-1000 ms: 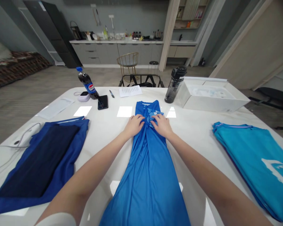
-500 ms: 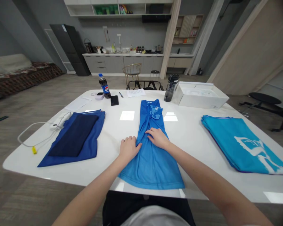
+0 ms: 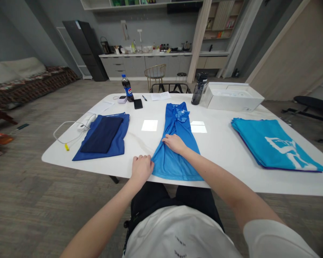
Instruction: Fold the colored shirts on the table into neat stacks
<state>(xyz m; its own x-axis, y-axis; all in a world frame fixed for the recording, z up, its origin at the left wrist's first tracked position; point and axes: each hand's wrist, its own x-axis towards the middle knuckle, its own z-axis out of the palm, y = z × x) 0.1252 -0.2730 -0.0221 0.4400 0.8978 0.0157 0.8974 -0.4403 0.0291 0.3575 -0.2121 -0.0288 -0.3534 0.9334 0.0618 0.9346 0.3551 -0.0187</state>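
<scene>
A blue shirt [image 3: 177, 163] lies lengthwise before me, folded narrow at the far end and wider toward the table's near edge. Light patterned fabric shows near its far end. My left hand [image 3: 142, 167] is closed at the shirt's near left corner, its fingers curled over the edge of the cloth. Farther up, my right hand [image 3: 174, 144] rests over the left side of the shirt, thumb and fingers drawn together on a fold. The fingertips of both hands are partly hidden.
Left on the white table [image 3: 140, 139] lie folded dark blue clothes [image 3: 103, 134] and a white cable [image 3: 59, 129]. Turquoise folded clothes [image 3: 274, 143] lie right. Behind stand a cola bottle [image 3: 127, 89], phone [image 3: 138, 104], black drink bottle [image 3: 199, 89] and white box [image 3: 233, 98].
My left hand has moved down the shirt's left side to its near corner. My right hand has shifted slightly toward the left edge. The view has tilted down.
</scene>
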